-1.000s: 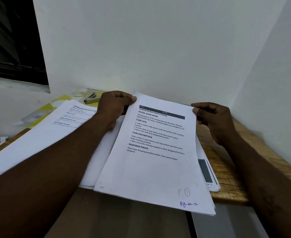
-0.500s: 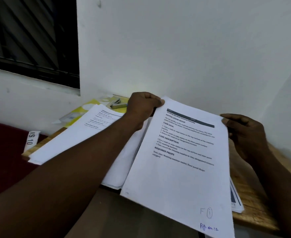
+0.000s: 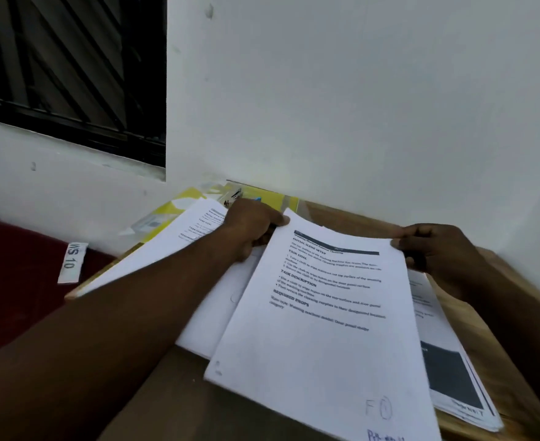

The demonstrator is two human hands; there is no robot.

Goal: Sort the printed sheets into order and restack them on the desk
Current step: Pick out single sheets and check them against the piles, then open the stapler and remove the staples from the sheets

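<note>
A white printed sheet [image 3: 323, 338] with black text and handwritten blue marks at its foot is held above the wooden desk [image 3: 485, 329]. My left hand [image 3: 249, 230] grips its top left corner and my right hand [image 3: 434, 253] pinches its top right corner. Beneath it on the right lies a stack of printed sheets [image 3: 453, 377] with a dark block on top. A blank white sheet [image 3: 211, 316] pokes out under my left wrist. Another printed sheet [image 3: 166, 243] lies further left, partly hidden by my left forearm.
A yellow folder [image 3: 182, 205] and a small stapler [image 3: 233, 195] lie at the back against the white wall. A white label reading "WS 10" [image 3: 71, 262] sits on the dark red surface left of the desk. A barred window is at upper left.
The view has swung left and up, showing more window and red surface. Both hands keep their grip on the top sheet, which sits lower and further right in view.
</note>
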